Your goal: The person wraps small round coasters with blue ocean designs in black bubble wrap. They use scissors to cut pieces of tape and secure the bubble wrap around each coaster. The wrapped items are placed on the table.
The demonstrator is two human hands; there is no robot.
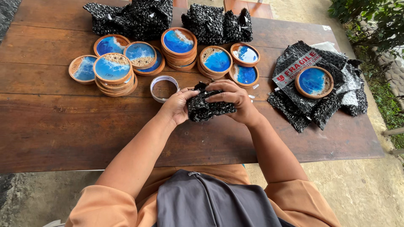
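Both hands grip one black bubble-wrap bundle (pixel 209 106) at frame centre, above the desk (pixel 84 130). Left hand (pixel 179 106) clasps its left end, right hand (pixel 232 98) presses over the top; long axis runs left-right.

Black bubble-wrap parcel (pixel 209 107) at table centre, wrapped bundles (pixel 168 19) behind, red-white label (pixel 296 68) at right
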